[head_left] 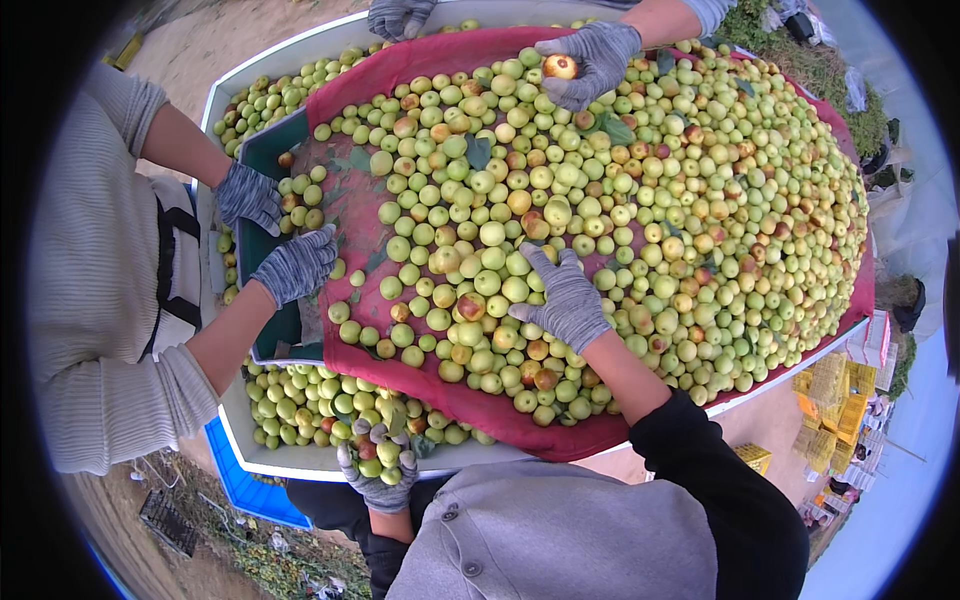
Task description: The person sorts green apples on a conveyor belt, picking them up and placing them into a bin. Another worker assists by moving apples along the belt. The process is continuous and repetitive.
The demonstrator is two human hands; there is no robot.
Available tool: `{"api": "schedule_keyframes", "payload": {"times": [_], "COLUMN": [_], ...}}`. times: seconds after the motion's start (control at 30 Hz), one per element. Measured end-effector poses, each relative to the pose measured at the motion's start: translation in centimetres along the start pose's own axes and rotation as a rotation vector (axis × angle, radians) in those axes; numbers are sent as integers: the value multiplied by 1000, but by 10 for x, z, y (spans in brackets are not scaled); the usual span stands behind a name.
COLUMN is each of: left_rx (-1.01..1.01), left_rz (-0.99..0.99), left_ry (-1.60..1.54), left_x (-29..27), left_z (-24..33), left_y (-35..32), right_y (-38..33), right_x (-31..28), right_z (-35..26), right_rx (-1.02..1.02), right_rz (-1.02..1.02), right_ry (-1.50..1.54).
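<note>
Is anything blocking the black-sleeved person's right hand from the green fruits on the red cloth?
Nothing visible is. The right hand, in a grey glove, is spread right at the green fruits. The red cloth lies under them, not in between.

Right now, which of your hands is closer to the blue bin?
Left. The left hand, holding fruits, is right of the blue bin; the right hand is farther off, on the pile.

left hand (376,491) cupped, right hand (569,302) spread
</note>
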State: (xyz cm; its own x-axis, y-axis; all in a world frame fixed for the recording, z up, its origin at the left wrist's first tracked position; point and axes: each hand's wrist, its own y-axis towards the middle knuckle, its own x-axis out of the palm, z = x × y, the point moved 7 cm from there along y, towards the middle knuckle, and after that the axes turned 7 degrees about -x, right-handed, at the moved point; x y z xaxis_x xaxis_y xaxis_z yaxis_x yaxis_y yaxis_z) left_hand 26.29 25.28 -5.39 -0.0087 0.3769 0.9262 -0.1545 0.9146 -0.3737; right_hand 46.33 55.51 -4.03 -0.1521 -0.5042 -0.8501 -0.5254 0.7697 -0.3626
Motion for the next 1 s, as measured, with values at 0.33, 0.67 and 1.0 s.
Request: {"api": "schedule_keyframes", "payload": {"times": [0.33,0.67,1.0], "left_rx": [-93,-168,45], "left_rz": [-25,-52,96], "left_ry": [8,261,892], "left_x": [15,17,8], "left_z": [-1,-11,14], "left_y": [-2,23,15], "right_y": [-26,-192,-135], "right_x": [-25,-32,33], "right_z": [-20,126,42], "right_rx": [-359,410,96], "right_rz": [-29,-281,94], "right_ry": [8,-285,-7]}}
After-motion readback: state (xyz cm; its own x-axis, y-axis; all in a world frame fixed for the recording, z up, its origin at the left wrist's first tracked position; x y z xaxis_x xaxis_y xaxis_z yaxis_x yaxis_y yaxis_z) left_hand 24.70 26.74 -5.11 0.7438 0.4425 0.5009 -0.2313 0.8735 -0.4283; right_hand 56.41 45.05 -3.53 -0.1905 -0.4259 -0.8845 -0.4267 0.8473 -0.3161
